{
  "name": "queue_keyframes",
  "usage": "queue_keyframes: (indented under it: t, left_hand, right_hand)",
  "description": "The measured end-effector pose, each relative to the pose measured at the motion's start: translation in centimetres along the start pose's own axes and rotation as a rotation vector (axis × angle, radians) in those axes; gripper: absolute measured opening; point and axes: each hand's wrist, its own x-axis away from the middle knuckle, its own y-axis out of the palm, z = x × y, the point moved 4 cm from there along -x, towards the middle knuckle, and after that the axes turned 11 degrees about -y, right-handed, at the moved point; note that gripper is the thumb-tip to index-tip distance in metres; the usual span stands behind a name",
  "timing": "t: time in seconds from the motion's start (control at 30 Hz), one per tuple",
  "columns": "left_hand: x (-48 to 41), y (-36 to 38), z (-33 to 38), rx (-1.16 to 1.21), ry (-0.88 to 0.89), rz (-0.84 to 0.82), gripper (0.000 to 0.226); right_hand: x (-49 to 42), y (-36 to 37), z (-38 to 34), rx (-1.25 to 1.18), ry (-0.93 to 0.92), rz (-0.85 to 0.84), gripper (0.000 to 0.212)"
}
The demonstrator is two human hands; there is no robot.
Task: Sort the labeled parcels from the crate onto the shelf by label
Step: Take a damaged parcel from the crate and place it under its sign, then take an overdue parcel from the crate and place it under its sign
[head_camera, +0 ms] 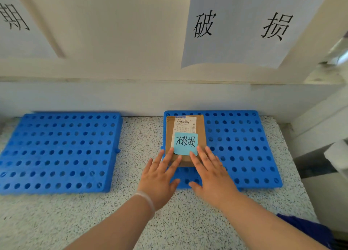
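Note:
A small brown cardboard parcel (pixel 185 126) lies flat on the left part of the right blue perforated pad (pixel 243 144). It carries a white shipping label and a light blue handwritten note (pixel 186 143). My left hand (pixel 160 176) has straight fingers, with the fingertips touching the parcel's near left edge. My right hand (pixel 211 170) is also flat, fingertips on the parcel's near right corner beside the note. Neither hand grips the parcel. On the wall above this pad hangs a white paper sign (pixel 244 27) with two printed characters.
A second blue perforated pad (pixel 56 152) lies to the left on the speckled shelf surface (pixel 141 136). Another paper sign (pixel 15 18) hangs at the upper left. A white wall closes the right side. The crate is out of view.

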Motion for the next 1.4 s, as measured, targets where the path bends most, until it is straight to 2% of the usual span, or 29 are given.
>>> queue_keyframes:
  t: [0.1, 0.37, 0.6, 0.77, 0.97, 1.2, 1.4]
  left_hand:
    - [-1.8, -0.5, -0.4, 0.021, -0.004, -0.023, 0.068]
    - [-5.9, -1.6, -1.5, 0.053, -0.053, 0.044, 0.070]
    - [-6.0, -0.8, -1.7, 0.024, -0.048, 0.042, 0.074]
    - [-4.8, -2.8, -0.7, -0.061, -0.070, -0.004, 0.074]
    - [0.0, -4.6, 2.7, -0.104, -0.043, -0.028, 0.077]
    - [5.9, -7.1, 10.3, -0.074, 0.216, 0.075, 0.083]
    - [12.2, -5.9, 18.3, -0.090, 0.524, 0.037, 0.084]
  right_hand:
    - [-2.0, -1.0, 0.5, 0.019, 0.003, -0.063, 0.089]
    - [-6.4, -1.8, 1.7, 0.011, -0.020, -0.112, 0.096]
    - [-6.5, -1.6, 1.5, 0.019, -0.034, -0.081, 0.100]
    - [-4.8, -3.3, 0.9, 0.063, -0.026, -0.009, 0.096]
    - [1.9, -4.3, -1.0, 0.067, 0.028, 0.032, 0.095]
    - [13.8, -5.3, -2.1, 0.090, 0.226, 0.205, 0.097]
    - [25.9, -2.9, -4.0, 0.071, 0.528, 0.290, 0.099]
